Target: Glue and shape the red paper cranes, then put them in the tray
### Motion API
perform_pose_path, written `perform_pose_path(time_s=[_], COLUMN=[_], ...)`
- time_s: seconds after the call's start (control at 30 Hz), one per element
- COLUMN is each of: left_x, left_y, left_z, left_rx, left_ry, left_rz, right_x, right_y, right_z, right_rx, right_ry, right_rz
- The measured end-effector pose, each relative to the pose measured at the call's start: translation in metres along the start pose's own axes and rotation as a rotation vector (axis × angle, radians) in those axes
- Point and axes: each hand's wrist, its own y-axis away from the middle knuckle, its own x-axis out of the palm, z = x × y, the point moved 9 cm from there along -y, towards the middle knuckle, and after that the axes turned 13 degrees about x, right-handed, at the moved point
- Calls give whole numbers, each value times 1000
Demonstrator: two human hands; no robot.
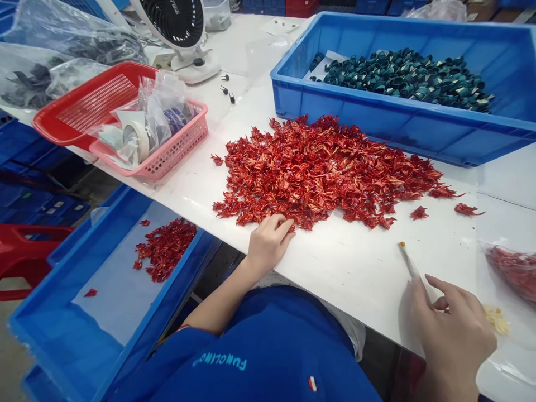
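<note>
A broad heap of small red pointed pieces (326, 162), with yellow and dark streaks, lies on the white table. At its near edge my left hand (268, 240) is closed in a pinch, with a bit of a red piece (292, 228) showing at the fingertips. My right hand (454, 329), to the right over the table, grips a thin pale brush (409, 261) between thumb and fingers. The brush's yellowish tip points away from me, toward the heap. Two loose red pieces, one of them a tailed piece (467, 209), lie to the heap's right.
Behind the heap stands a blue bin (377, 120) holding dark green curled pieces (410, 75). Lower left, another blue bin (54, 329) holds more red pieces. Pink (176, 151) and red baskets (92, 106), a fan (176, 28) and a bag of red pieces (513, 271) are nearby.
</note>
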Motion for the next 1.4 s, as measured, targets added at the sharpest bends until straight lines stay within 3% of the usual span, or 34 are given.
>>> perform_pose_path(time_s=[0.1,0.2,0.33,0.47,0.63,0.77,0.93,1.1,1.23,1.4], left_x=[-3,-10,-11,-8,0,6,21,26,36,48], left_y=[1,4,6,4,3,7,12,15,16,18], left_z=[1,-2,-12,-29,-43,-50,-51,-46,-48,-49], left_rx=[-29,-51,-109,-110,-119,-120,-236,-345,-458,-579], left_ry=[57,295,737,973,1100,1116,1179,1271,1392,1363], left_rz=[-43,-135,-279,-402,-445,-432,-341,-272,-127,-8], right_x=[-9,-13,6,30,44,52,53,48,43,37], right_y=[6,18,35,52,67,72,74,71,70,69], right_z=[16,41,76,104,120,119,109,104,105,109], right_rx=[-34,-47,20,129,288,451,539,503,450,339], right_ry=[-81,-272,-612,-828,-1051,-1240,-1287,-1205,-1132,-1054], right_rz=[-14,61,387,732,904,904,792,710,678,624])
